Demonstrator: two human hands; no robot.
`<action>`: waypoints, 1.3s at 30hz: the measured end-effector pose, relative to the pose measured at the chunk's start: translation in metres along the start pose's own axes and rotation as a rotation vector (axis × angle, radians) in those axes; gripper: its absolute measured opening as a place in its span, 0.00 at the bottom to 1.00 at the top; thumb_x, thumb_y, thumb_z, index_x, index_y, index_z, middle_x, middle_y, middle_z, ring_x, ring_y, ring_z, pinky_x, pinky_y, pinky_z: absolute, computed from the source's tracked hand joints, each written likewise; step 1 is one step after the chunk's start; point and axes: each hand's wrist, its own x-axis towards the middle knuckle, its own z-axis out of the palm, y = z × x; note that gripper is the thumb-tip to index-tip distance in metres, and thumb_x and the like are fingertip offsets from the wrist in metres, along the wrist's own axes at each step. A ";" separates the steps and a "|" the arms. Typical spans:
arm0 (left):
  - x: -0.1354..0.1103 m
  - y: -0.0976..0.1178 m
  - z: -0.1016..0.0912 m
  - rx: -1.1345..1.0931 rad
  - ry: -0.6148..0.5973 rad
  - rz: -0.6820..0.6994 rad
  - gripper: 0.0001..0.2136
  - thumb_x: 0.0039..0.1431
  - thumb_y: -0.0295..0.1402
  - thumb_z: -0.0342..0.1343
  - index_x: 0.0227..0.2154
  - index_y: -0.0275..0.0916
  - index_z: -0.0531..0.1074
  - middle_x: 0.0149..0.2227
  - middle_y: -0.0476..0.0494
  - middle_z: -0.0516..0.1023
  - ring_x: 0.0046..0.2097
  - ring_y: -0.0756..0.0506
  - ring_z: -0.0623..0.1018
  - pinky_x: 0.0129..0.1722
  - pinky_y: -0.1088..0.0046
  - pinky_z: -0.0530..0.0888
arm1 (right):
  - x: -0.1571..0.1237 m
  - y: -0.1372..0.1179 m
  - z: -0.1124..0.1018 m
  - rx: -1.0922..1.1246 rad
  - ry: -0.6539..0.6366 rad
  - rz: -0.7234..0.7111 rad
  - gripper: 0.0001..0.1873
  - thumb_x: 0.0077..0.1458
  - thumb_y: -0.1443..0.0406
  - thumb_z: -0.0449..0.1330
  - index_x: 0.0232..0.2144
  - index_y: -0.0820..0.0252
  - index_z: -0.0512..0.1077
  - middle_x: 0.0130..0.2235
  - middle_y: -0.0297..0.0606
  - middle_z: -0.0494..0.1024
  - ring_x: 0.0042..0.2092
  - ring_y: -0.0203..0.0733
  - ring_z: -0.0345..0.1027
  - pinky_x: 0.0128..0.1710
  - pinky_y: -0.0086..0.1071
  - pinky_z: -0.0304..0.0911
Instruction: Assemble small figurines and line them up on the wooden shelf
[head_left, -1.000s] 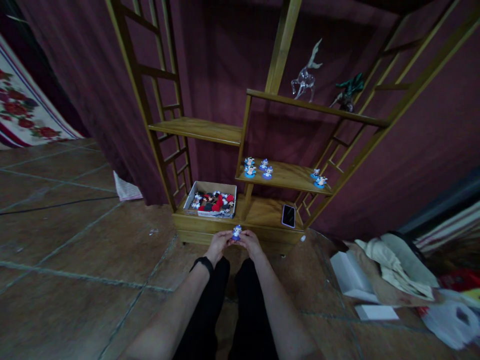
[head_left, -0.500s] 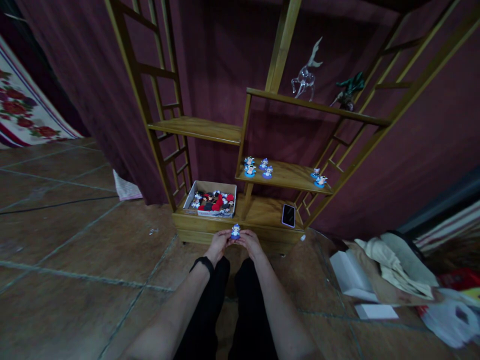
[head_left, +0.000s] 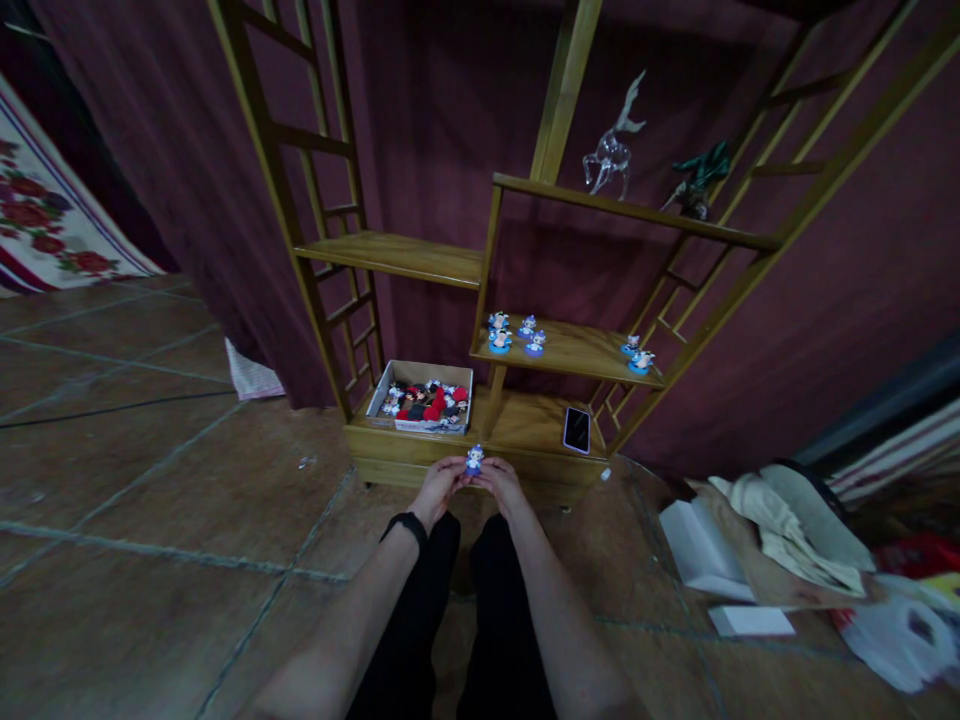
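Between my two hands is a small purple-and-white figurine (head_left: 474, 460), held upright in front of the low wooden shelf. The fingers of my left hand (head_left: 444, 485) close on its left side, and those of my right hand (head_left: 499, 480) on its right. Just beyond, a cardboard box (head_left: 382, 400) full of red, black and white figurines sits on the bottom shelf. Above it to the right, two purple figurines (head_left: 535, 344) stand beside two blue-based figurines (head_left: 499, 342) on the middle shelf (head_left: 577, 347). Another pair of figurines (head_left: 640, 362) stands at that shelf's right end.
A phone (head_left: 577, 430) lies on the bottom shelf at right. Higher up stand a clear glass deer (head_left: 609, 160) and a dark green ornament (head_left: 701, 180). White boxes (head_left: 705, 555), cloth (head_left: 795, 540) and a plastic bag (head_left: 900, 640) lie on the floor at right.
The figurine has turned slightly in my fingers and shifted a little up and to the right. Both hands stay almost in place, and the shelf figurines are unchanged.
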 end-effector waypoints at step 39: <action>0.008 -0.003 -0.003 0.017 0.071 -0.016 0.07 0.42 0.16 0.59 0.24 0.33 0.73 0.23 0.47 0.74 0.24 0.54 0.72 0.25 0.81 0.68 | -0.003 -0.004 0.002 -0.180 -0.040 -0.065 0.15 0.34 0.60 0.65 0.29 0.57 0.71 0.30 0.31 0.75 0.26 0.31 0.66 0.29 0.27 0.65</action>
